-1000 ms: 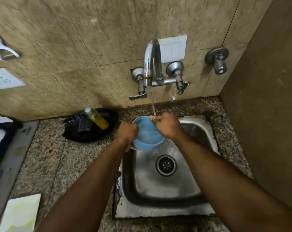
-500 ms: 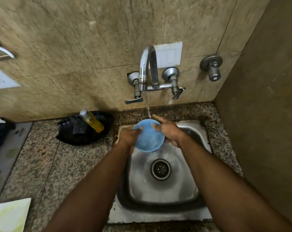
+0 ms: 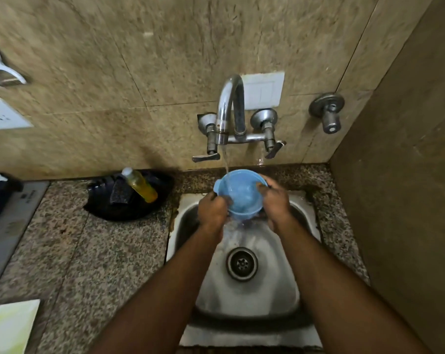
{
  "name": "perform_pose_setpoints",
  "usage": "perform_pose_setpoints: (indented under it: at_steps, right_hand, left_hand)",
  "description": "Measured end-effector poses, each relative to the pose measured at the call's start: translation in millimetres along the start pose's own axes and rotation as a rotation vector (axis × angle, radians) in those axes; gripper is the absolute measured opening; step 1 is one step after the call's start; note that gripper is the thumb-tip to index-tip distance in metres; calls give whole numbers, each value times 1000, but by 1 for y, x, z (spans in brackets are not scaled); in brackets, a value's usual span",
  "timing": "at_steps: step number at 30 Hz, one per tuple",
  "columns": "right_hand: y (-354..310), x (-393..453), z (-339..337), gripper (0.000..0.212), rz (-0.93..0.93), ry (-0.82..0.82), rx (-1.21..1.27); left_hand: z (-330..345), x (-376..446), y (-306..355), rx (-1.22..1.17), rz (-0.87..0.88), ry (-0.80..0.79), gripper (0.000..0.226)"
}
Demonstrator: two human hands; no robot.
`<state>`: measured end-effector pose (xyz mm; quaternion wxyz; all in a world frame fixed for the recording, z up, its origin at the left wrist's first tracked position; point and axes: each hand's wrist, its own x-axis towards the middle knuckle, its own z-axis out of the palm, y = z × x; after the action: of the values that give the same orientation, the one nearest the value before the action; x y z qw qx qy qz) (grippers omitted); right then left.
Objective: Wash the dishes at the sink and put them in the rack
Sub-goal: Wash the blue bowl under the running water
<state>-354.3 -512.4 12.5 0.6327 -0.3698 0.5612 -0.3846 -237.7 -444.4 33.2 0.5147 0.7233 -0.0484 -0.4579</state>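
Note:
A small blue plastic bowl (image 3: 239,192) is held over the steel sink (image 3: 244,297), tilted toward me, under the stream from the chrome tap (image 3: 230,108). My left hand (image 3: 212,210) grips the bowl's left side and my right hand (image 3: 276,203) grips its right rim, fingers curled over the edge. Water spills from the bowl's lower edge into the basin above the drain (image 3: 242,263). No rack is in view.
A black tray (image 3: 106,208) on the granite counter left of the sink holds a yellow soap bottle (image 3: 141,185) and a dark scrub pad (image 3: 120,191). A brown wall closes the right side. A pale board (image 3: 9,325) lies at the bottom left.
The bowl has turned from facing me to open upward under the stream, and water now runs out of it. My right hand shifted from its front onto the right rim.

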Motion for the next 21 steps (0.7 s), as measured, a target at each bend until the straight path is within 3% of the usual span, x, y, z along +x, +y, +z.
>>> perform_pose_setpoints:
  at_steps: [3, 5, 7, 9, 13, 15, 17, 21]
  right_hand:
    - [4, -10, 23, 31, 146, -139, 114]
    - [11, -22, 20, 31, 226, -237, 143]
    - [18, -25, 4, 29, 240, -257, 142]
    - [25, -17, -8, 29, 216, -204, 81]
    - [20, -4, 8, 31, 128, -179, -17]
    - [13, -6, 17, 45, -53, -228, -123]
    - [8, -12, 11, 61, -380, -265, -388]
    - [-6, -23, -5, 80, -936, -313, -887]
  left_hand:
    - [-14, 7, 1, 7, 75, 87, 41]
    - [-25, 11, -4, 35, 125, 112, 24]
    - [-35, 20, -17, 107, 150, 39, 4]
    - [-40, 22, -24, 119, 72, -89, 4]
    - [-34, 20, -29, 49, 19, -166, 36]
    - [-35, 18, -20, -63, -83, -199, 50]
    - [-37, 22, -12, -189, -213, -299, 72]
    - [-35, 19, -5, -209, -218, -320, 85]
